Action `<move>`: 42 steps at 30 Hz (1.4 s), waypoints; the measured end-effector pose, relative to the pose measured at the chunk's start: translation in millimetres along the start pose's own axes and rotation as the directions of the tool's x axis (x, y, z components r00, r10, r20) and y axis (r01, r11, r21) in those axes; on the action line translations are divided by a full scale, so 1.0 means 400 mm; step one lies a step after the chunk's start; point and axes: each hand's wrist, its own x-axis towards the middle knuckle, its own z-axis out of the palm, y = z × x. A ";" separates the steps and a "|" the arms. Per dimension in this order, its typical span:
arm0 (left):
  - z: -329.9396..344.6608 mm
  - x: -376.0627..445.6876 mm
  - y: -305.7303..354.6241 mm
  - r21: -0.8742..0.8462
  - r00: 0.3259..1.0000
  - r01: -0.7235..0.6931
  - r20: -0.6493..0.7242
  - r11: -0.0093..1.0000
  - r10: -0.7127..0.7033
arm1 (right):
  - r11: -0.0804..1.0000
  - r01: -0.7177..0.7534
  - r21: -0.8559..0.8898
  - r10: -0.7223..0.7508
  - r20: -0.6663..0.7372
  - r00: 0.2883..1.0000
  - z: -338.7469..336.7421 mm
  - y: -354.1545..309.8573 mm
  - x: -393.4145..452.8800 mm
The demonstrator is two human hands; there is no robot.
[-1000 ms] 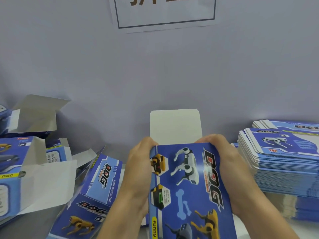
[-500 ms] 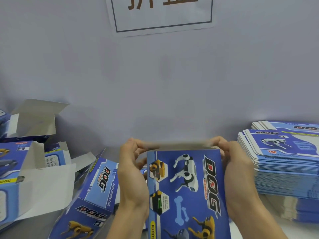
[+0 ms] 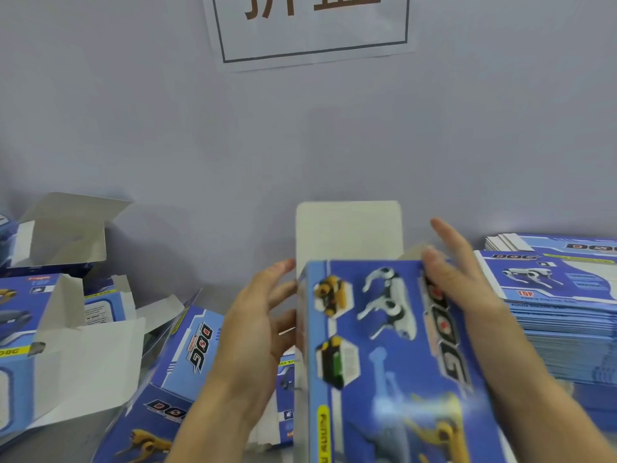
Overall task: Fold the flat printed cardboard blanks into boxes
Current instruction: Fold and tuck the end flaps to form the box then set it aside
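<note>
A half-formed blue box [image 3: 384, 355] stands between two hands, the left hand [image 3: 253, 332] loosely spread against its side, the right hand [image 3: 457, 282] flat-fingered at its top corner, gripping nothing; the upright white lid flap [image 3: 349, 230] likely wants creasing squarely before tucking.

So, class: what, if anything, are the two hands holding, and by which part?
The blue box, by its upper sides: left hand with straight fingers against the left side, right hand flat on the top right corner.
</note>
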 end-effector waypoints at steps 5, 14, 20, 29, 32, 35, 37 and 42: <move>-0.021 0.004 0.011 0.029 0.995 0.078 0.054 0.997 -0.079 | 0.956 -0.245 0.163 0.262 -0.086 0.961 -0.069 -0.037 0.058; -0.036 0.001 -0.037 0.091 0.981 0.186 0.045 0.978 -0.191 | 0.800 -0.574 0.175 0.496 0.345 0.797 -0.024 0.037 0.052; -0.018 -0.002 -0.066 0.081 0.949 0.283 0.124 0.956 -0.291 | 0.918 -0.385 -0.096 0.397 0.199 0.896 -0.025 0.081 0.064; -0.036 0.005 -0.074 0.056 0.938 0.325 0.111 0.944 -0.329 | 0.952 -0.285 -0.111 0.304 0.241 0.922 -0.034 0.131 0.063; -0.026 0.012 -0.073 0.089 0.940 0.307 0.128 0.948 -0.316 | 0.959 -0.274 -0.072 0.283 0.244 0.928 -0.027 0.136 0.063; -0.018 0.015 -0.080 0.093 0.952 0.266 0.129 0.960 -0.276 | 0.976 -0.211 -0.057 0.218 0.202 0.955 -0.013 0.135 0.059; -0.020 0.014 -0.089 0.100 0.961 0.243 0.111 0.965 -0.254 | 0.978 -0.181 -0.100 0.197 0.182 0.963 -0.009 0.132 0.057; -0.022 0.013 -0.090 0.161 0.975 0.170 0.117 0.972 -0.190 | 0.980 -0.160 -0.115 0.177 0.165 0.970 -0.011 0.135 0.053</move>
